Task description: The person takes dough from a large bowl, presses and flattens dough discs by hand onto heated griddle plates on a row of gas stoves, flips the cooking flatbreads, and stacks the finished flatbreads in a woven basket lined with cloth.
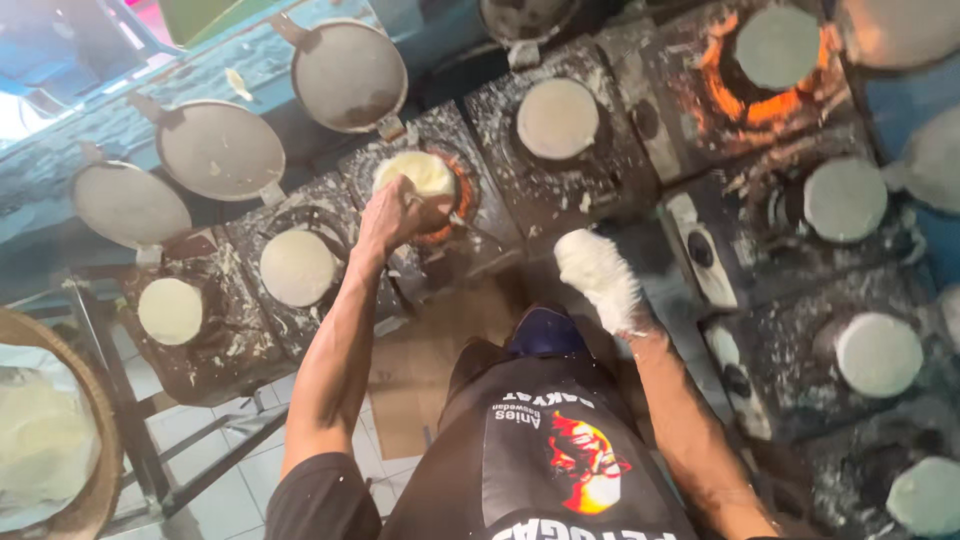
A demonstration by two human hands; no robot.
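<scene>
My left hand (398,212) reaches out to a small round pan with pale yellowish batter (418,170) on a lit burner, its fingers closed at the pan's near edge; what it grips is hidden. My right hand (597,275) is coated thick with white dough and hangs over the dark gap between the stoves, touching no pan. Round white flatbreads lie on neighbouring burners, one (556,118) just beyond the right hand and one (297,267) to the left of my left arm.
Blackened, batter-spattered stoves curve around me, with more white rounds (845,198) at right and a glowing orange burner (775,50) at top right. Three grey pan lids (220,150) stand open at upper left. A woven basket (60,430) with pale sheets sits at lower left.
</scene>
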